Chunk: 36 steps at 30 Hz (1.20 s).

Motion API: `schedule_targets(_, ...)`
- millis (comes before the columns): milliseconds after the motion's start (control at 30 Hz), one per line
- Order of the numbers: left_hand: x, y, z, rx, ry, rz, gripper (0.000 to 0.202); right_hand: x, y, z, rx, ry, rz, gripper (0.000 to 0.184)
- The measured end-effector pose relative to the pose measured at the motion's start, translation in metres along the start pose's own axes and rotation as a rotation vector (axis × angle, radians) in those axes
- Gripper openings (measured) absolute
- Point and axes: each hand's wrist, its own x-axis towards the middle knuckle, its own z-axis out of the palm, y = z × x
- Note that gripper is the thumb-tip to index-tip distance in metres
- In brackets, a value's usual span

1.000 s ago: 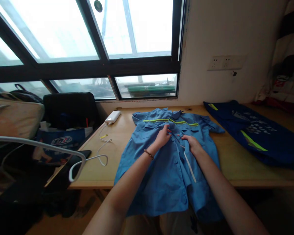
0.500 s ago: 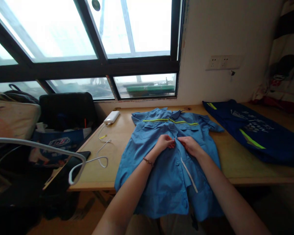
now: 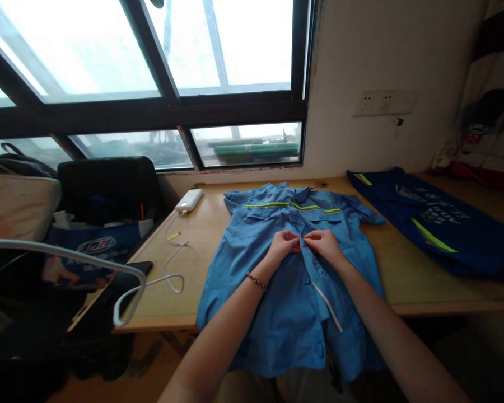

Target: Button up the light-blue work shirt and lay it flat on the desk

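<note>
A light blue short-sleeved work shirt (image 3: pixel 252 302) with yellow reflective strips across the chest lies front up, its collar toward the wall. My left hand (image 3: pixel 284 244) pinches one front edge at mid-chest. Close against it, my right hand (image 3: pixel 321 244) pinches the other front edge. Fingertips of both hands almost meet at the placket, and they hide whatever button or buttonhole is between them. Below them the front hangs apart, with a button (image 3: pixel 307 280) on one edge and a white strip (image 3: pixel 328 308) along the other. The hem drapes over the table's near edge.
On the wooden table (image 3: pixel 411 296), a dark blue garment (image 3: pixel 483 235) with yellow-green strips lies to the right. A white power bank (image 3: pixel 189 200) with a white cable (image 3: pixel 168 275) is at left. Beyond stands a black chair (image 3: pixel 109 179) beside a blue bag (image 3: pixel 96 246).
My right hand has shifted slightly, bringing its fingertips closer to my left hand at the placket. The right front flap now lies more turned over. The view has tilted a little.
</note>
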Motion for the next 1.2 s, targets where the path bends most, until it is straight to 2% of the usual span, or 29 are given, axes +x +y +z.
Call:
schedule_targets(133,0.001,-0.003,0.001,0.052,0.007,0.045,0.030,-0.001,0.001,0.002,-0.314,0.099,-0.239,0.013)
schedule_targets(233,0.002,-0.007,0.001,0.077,0.049,0.067,0.026,-0.004,-0.001,0.003,-0.452,0.118,-0.296,0.011)
schedule_targets(333,0.001,-0.008,0.002,0.012,0.080,0.039,0.025,-0.005,-0.003,0.004,-0.443,0.090,-0.277,0.018)
schedule_targets(567,-0.006,-0.002,0.006,-0.118,0.095,0.012,0.029,-0.004,-0.005,0.004,-0.227,-0.028,-0.236,0.032)
schedule_targets(767,-0.006,-0.003,0.008,-0.165,0.159,0.021,0.043,-0.001,-0.001,0.003,-0.181,-0.048,-0.229,0.036)
schedule_targets(1000,-0.006,-0.003,0.007,-0.158,0.125,0.068,0.047,-0.002,-0.004,0.001,-0.061,-0.094,-0.137,0.050)
schedule_targets(1200,0.001,-0.011,0.000,-0.112,0.041,0.128,0.050,0.000,-0.003,0.002,-0.067,-0.156,0.001,0.048)
